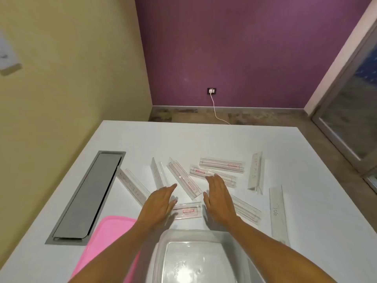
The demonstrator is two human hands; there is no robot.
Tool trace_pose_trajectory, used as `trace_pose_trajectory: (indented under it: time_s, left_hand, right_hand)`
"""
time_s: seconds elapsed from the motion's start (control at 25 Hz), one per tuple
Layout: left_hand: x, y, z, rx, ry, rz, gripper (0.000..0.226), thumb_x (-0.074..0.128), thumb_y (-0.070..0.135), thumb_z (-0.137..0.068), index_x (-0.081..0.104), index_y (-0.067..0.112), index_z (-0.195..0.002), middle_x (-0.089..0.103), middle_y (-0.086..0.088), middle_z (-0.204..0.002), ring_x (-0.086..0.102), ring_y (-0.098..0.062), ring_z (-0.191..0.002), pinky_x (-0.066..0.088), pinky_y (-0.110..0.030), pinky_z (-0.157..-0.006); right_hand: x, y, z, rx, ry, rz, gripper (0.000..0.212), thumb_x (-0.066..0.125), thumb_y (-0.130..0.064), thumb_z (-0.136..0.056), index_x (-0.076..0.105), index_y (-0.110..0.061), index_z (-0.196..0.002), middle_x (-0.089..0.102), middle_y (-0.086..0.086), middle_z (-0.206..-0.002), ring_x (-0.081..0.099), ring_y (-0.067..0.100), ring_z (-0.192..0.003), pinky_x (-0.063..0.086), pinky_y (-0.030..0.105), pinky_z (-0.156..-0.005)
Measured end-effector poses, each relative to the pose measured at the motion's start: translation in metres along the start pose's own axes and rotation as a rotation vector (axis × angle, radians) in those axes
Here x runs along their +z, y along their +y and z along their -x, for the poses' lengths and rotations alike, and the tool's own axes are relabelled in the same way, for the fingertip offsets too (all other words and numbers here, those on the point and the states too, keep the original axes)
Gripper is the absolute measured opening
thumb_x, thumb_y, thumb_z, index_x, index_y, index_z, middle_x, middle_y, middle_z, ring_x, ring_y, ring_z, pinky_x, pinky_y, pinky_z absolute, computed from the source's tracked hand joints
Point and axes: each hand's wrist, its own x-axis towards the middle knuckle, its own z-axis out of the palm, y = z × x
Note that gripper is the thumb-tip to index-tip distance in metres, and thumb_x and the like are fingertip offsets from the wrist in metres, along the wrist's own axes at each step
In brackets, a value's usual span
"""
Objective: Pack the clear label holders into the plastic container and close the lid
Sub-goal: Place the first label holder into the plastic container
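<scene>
A white table (306,180) fills the view, set in a corner where a yellow wall meets a purple one. Nearest, behind both wrists, sits the clear plastic container (195,256), and it looks empty, so by my reading no packing is done yet. Its pink lid (106,237) lies flat on the table outside the left forearm, off the container, so closing is also left.

The left hand (158,203) and right hand (219,199) are flat, palms facing inward, fingers straight and together, holding nothing. Between them, near the heels of the palms, lies a short label holder with a red mark (186,210). Just beyond the left fingertips stands a tilted holder (184,181); the right fingertips hover over or touch another (212,175), and I cannot tell which.

More clear label holders are scattered outward of the fingers: one lettered strip (132,186) left of the left hand, a long one (277,213) right of the right hand, and others farther off. All of them remain to be gathered
</scene>
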Motion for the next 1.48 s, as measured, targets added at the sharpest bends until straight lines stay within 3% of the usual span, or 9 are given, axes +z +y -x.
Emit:
trace_pose_trajectory:
  time_s: [0.08, 0.36, 0.56, 0.8, 0.92, 1.08, 1.2, 1.28, 1.48]
  left_hand:
    - [0.009, -0.005, -0.003, -0.014, -0.058, 0.058, 0.05, 0.03, 0.04, -0.099, 0.025, 0.024, -0.146, 0.049, 0.0, -0.138, 0.045, -0.016, -0.125, 0.035, -0.029, -0.103]
    - [0.03, -0.011, -0.002, 0.018, -0.035, 0.095, 0.043, 0.045, 0.03, -0.096, 0.043, 0.018, -0.137, 0.057, -0.004, -0.129, 0.055, -0.021, -0.116, 0.046, -0.033, -0.093]
    - [0.039, -0.015, 0.002, 0.085, -0.02, -0.002, 0.027, 0.057, 0.018, -0.087, 0.061, 0.018, -0.114, 0.068, 0.0, -0.101, 0.066, -0.021, -0.083, 0.05, -0.03, -0.068]
    - [0.026, -0.017, -0.008, -0.01, -0.074, 0.0, 0.024, 0.054, 0.016, -0.086, 0.059, 0.019, -0.109, 0.068, 0.0, -0.097, 0.066, -0.026, -0.082, 0.047, -0.031, -0.063]
    - [0.016, -0.015, -0.014, -0.084, -0.082, 0.059, 0.023, 0.055, 0.012, -0.083, 0.058, 0.021, -0.103, 0.068, 0.007, -0.097, 0.065, -0.02, -0.086, 0.049, -0.031, -0.064]
    - [0.002, -0.002, -0.02, -0.247, 0.05, 0.417, 0.03, 0.05, -0.008, -0.08, 0.065, 0.016, -0.089, 0.067, 0.012, -0.079, 0.065, -0.009, -0.073, 0.052, -0.026, -0.066]
    - [-0.014, 0.019, -0.025, -0.399, 0.113, 0.831, 0.024, 0.052, -0.005, -0.085, 0.068, 0.014, -0.088, 0.074, 0.004, -0.082, 0.071, -0.01, -0.073, 0.055, -0.021, -0.067]
    - [-0.024, 0.036, -0.028, -0.441, 0.103, 1.054, 0.023, 0.055, -0.002, -0.087, 0.069, 0.016, -0.087, 0.074, 0.006, -0.079, 0.072, -0.012, -0.074, 0.059, -0.024, -0.068]
    - [-0.036, 0.073, -0.029, -0.548, 0.13, 1.354, 0.033, 0.053, -0.011, -0.084, 0.068, 0.011, -0.104, 0.073, -0.006, -0.094, 0.07, -0.02, -0.091, 0.059, -0.029, -0.078]
  right_hand:
    - [0.014, 0.002, -0.002, -0.06, -0.067, -0.081, 0.044, 0.06, -0.015, -0.083, 0.05, -0.008, -0.125, 0.058, 0.008, -0.122, 0.05, 0.027, -0.119, 0.048, 0.04, -0.101]
    - [0.046, 0.0, -0.002, -0.092, -0.331, -0.189, 0.03, 0.058, -0.013, -0.083, 0.056, -0.017, -0.112, 0.061, 0.0, -0.109, 0.052, 0.018, -0.105, 0.05, 0.032, -0.081]
    - [0.052, 0.005, -0.001, -0.109, -0.385, -0.14, 0.019, 0.054, -0.009, -0.087, 0.058, -0.02, -0.101, 0.062, -0.001, -0.1, 0.057, 0.02, -0.093, 0.046, 0.032, -0.07]
    - [0.037, 0.003, -0.006, -0.098, -0.282, -0.196, 0.013, 0.055, -0.011, -0.09, 0.065, -0.016, -0.097, 0.068, 0.001, -0.093, 0.065, 0.02, -0.084, 0.05, 0.033, -0.062]
    - [0.018, -0.002, -0.015, -0.014, -0.203, -0.306, 0.015, 0.059, -0.011, -0.09, 0.066, -0.015, -0.102, 0.069, 0.001, -0.096, 0.065, 0.016, -0.086, 0.055, 0.033, -0.071]
    - [-0.015, -0.005, -0.017, 0.402, -0.033, -0.88, 0.034, 0.07, -0.031, -0.083, 0.059, -0.024, -0.114, 0.069, -0.005, -0.105, 0.065, 0.006, -0.095, 0.053, 0.019, -0.086]
    - [-0.031, -0.006, -0.007, 0.561, -0.14, -1.307, 0.068, 0.068, -0.055, -0.073, 0.047, -0.027, -0.131, 0.063, -0.004, -0.125, 0.06, 0.011, -0.115, 0.05, 0.03, -0.097]
    - [-0.033, -0.01, 0.001, 0.518, -0.29, -1.321, 0.068, 0.074, -0.048, -0.072, 0.047, -0.028, -0.132, 0.061, -0.002, -0.129, 0.058, 0.013, -0.119, 0.049, 0.033, -0.098]
    - [-0.036, -0.028, 0.011, 0.445, -0.423, -1.225, 0.061, 0.08, -0.038, -0.068, 0.053, -0.04, -0.122, 0.06, -0.006, -0.129, 0.06, -0.001, -0.112, 0.05, 0.013, -0.086]
